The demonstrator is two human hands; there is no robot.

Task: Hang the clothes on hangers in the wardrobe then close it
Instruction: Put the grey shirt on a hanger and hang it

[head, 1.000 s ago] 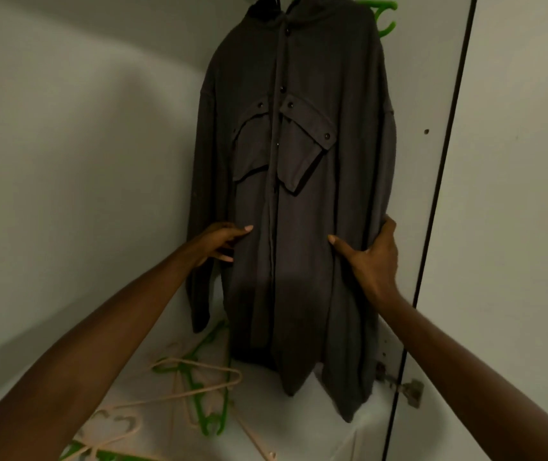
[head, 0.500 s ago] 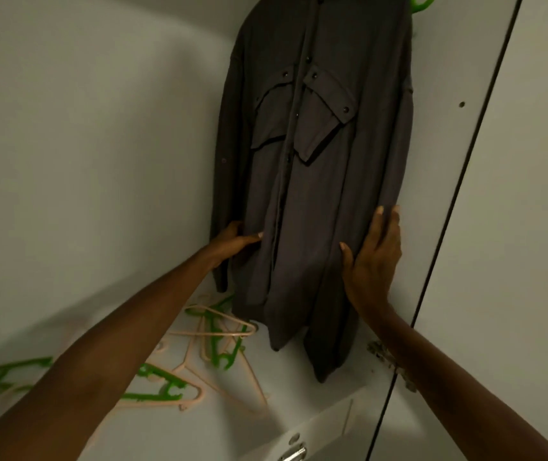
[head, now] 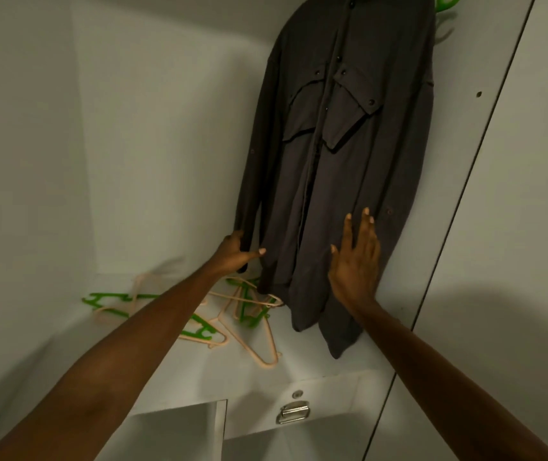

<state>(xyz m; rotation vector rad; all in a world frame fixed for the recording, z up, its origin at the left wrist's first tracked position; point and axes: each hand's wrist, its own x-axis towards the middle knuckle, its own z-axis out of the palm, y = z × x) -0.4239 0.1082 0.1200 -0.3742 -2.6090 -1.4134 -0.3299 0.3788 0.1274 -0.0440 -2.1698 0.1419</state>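
A dark grey shirt [head: 342, 154] with two flap chest pockets hangs inside the white wardrobe, against its right side. A bit of green hanger [head: 445, 3] shows at the shirt's top right; the rail is out of view. My left hand [head: 237, 252] pinches the cuff of the shirt's left sleeve. Flat against the lower right front of the shirt lies my right hand [head: 355, 257], fingers spread, holding nothing.
Several loose green and beige hangers [head: 242, 314] lie tangled on the wardrobe floor [head: 302, 361] under the shirt. The wardrobe door [head: 525, 227] stands at the right. Below the floor are a white panel with a metal latch [head: 294, 412] and an open compartment.
The view has tilted down, so the shirt sits higher in frame. My left hand slid left from the shirt front to the sleeve cuff. My right hand opened flat on the fabric.
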